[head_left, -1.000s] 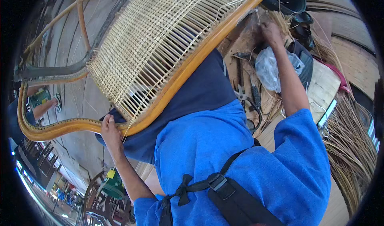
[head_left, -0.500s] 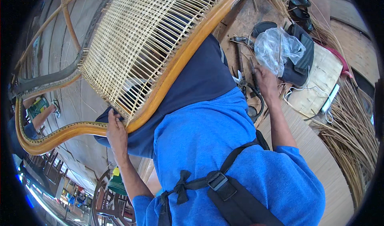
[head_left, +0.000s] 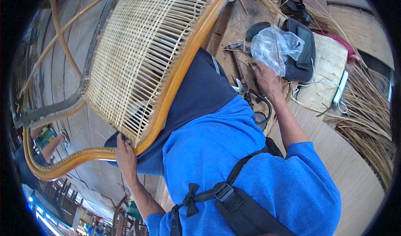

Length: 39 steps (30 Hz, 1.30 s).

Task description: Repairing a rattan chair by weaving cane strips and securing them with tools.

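A wooden chair frame [head_left: 177,75] with a woven cane panel [head_left: 125,48] leans across my lap. Close weave fills the panel's left part; towards the near right rail, single strands run with open gaps. My left hand [head_left: 125,156] grips the frame's lower corner, its thumb and fingers around the rail. Off to the right, my right hand [head_left: 266,80] is low over the wooden bench, fingers curled by a slim dark tool; what they hold is partly hidden. Beside it lie pliers [head_left: 240,87], a hammer [head_left: 239,48] and a crumpled clear plastic bag [head_left: 271,48].
Bundles of dry cane strips [head_left: 367,123] lie at the far right. A black pouch [head_left: 303,48] and a white cable [head_left: 311,85] rest by a pale board [head_left: 326,69]. Crossed cane bars [head_left: 58,31] stand at the upper left. Another person's arm [head_left: 52,146] shows at the left edge.
The view has shifted, so the bench and tools appear further left. My left hand keeps its hold on the frame corner. The right hand stays at the same spot among the tools.
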Motion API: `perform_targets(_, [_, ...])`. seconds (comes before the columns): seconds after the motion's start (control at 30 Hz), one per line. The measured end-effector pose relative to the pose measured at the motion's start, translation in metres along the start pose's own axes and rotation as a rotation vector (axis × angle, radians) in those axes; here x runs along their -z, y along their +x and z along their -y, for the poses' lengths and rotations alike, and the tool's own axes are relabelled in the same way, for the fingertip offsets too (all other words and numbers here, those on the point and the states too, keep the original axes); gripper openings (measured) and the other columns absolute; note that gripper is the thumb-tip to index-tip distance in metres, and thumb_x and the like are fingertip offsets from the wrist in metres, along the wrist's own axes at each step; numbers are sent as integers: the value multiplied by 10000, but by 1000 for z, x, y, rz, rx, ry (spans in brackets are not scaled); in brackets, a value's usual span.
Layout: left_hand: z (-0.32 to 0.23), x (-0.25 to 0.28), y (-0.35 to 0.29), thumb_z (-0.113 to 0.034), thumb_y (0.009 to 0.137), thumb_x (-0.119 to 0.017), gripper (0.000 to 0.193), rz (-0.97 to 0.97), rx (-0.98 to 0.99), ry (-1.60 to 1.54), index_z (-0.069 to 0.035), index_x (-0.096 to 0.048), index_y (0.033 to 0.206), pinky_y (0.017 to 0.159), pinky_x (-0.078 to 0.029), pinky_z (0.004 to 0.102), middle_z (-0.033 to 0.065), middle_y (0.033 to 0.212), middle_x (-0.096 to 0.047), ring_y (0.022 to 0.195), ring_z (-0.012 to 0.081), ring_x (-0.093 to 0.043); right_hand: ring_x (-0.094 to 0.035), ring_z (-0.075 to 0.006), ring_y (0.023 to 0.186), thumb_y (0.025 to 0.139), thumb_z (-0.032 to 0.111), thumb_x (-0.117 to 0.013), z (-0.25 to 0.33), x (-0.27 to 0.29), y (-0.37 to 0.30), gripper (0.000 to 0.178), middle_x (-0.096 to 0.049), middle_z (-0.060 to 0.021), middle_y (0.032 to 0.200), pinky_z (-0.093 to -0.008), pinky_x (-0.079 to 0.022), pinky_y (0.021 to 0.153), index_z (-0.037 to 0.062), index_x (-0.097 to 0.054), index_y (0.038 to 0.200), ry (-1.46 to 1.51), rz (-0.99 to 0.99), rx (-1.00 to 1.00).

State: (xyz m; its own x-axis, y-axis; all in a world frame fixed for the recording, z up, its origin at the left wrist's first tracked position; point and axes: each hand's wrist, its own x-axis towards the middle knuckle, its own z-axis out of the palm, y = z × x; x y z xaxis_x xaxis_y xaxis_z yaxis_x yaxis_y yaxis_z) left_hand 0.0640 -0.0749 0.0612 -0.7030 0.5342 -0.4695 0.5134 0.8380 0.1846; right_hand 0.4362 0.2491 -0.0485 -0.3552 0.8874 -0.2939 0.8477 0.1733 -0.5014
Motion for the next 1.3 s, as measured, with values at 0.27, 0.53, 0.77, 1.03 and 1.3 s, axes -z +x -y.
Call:
perform_targets(0.27, [-8, 8, -7, -92, 904, -406, 374, 23, -24, 38, -56, -424, 1276, 706, -458, 407, 189, 890, -621, 802, 359, -609, -591, -145, 611, 864, 260, -570, -14, 44, 0, 265, -615, -86, 680, -288, -460, 579, 7, -637, 905, 434, -46, -320])
perform_targets(0.53, [2, 11, 3, -112, 892, -414, 400, 86, 5, -23, -15, -455, 1277, 748, -459, 366, 198, 898, -631, 820, 314, -615, -507, -64, 546, 898, 215, -548, -16, 80, 15, 218, -559, -7, 653, -218, -413, 504, 10, -621, 908, 604, -362, -128])
perform_targets(0.77, [10, 22, -15, -145, 879, -451, 381, 96, -61, -52, -22, -478, 1239, 782, -453, 421, 219, 1009, -624, 917, 377, -599, -487, -56, 578, 913, 212, -531, -54, 78, 7, 228, -566, 5, 726, -207, -402, 525, 32, -631, 1009, 471, -385, -128])
perform_targets(1.03, [-6, 16, -6, -139, 847, -456, 329, -80, -63, 174, 4, -470, 1143, 643, -481, 489, 228, 765, -633, 734, 388, -629, -451, -53, 565, 925, 205, -520, -79, 54, -27, 224, -530, 16, 715, -199, -360, 492, 22, -603, 1025, 457, -82, -169])
perform_targets(1.3, [-11, 3, 5, -104, 827, -428, 412, -93, -131, 314, 26, -412, 1218, 527, -484, 466, 164, 661, -630, 625, 332, -637, -479, -71, 566, 924, 204, -509, -12, 54, 18, 216, -523, 5, 684, -217, -399, 520, 33, -611, 1009, 368, 17, -45])
